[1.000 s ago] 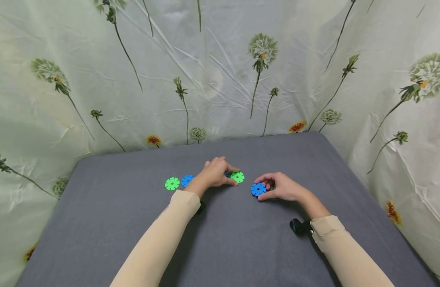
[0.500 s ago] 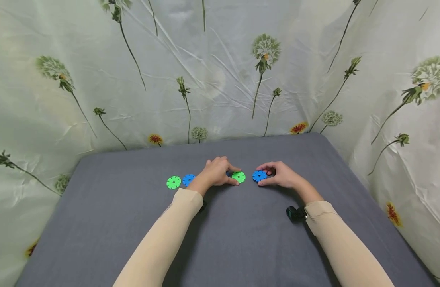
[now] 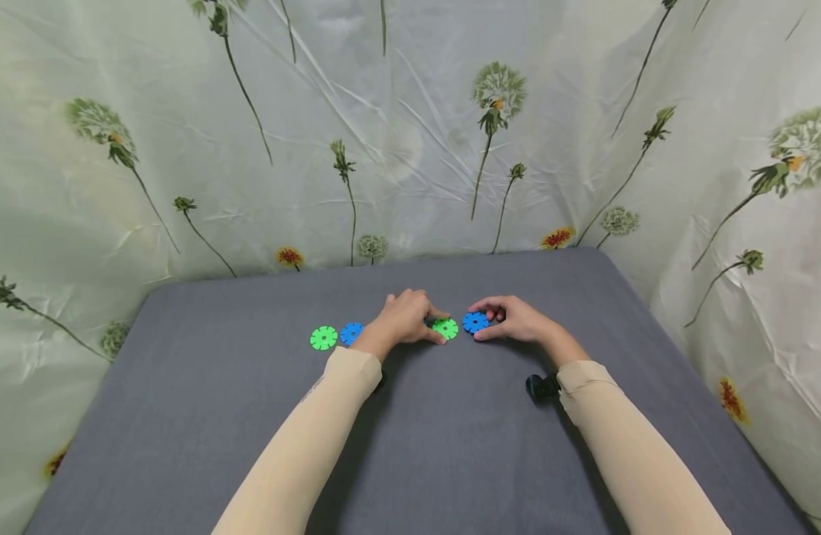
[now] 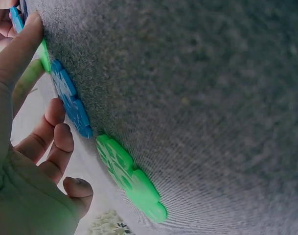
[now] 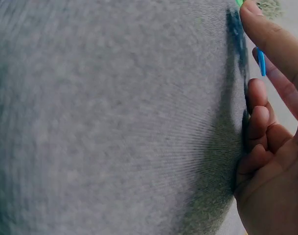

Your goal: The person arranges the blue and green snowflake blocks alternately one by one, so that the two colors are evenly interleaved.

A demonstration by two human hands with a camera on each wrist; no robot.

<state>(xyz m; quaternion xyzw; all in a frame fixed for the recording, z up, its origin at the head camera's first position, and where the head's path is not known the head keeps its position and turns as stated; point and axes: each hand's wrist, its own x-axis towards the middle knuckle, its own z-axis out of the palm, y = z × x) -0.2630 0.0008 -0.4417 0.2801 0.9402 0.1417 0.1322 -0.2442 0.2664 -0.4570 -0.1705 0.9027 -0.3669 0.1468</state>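
A row of notched plastic discs lies on the grey cloth. My left hand (image 3: 405, 318) pinches the edges of a green disc (image 3: 446, 329) between thumb and forefinger, its other fingers loosely bent. To the right of it, my right hand (image 3: 517, 322) holds a blue disc (image 3: 475, 322) by its rim, close to the green one with a small gap. In the left wrist view, a blue disc (image 4: 70, 98) lies against the held green disc, followed by another green disc (image 4: 131, 178); the left hand mostly covers these in the head view. The right wrist view shows the held blue disc (image 5: 261, 61) edge-on.
At the row's left end lie a green disc (image 3: 324, 338) and a blue disc (image 3: 351, 334), the latter close to the left wrist. Grey cloth (image 3: 437, 446) covers the table. A flower-printed curtain (image 3: 410, 148) hangs behind and along the right side.
The right hand has carried the blue disc away from me, then leftward, up beside the green disc. The left hand has stayed at the green disc.
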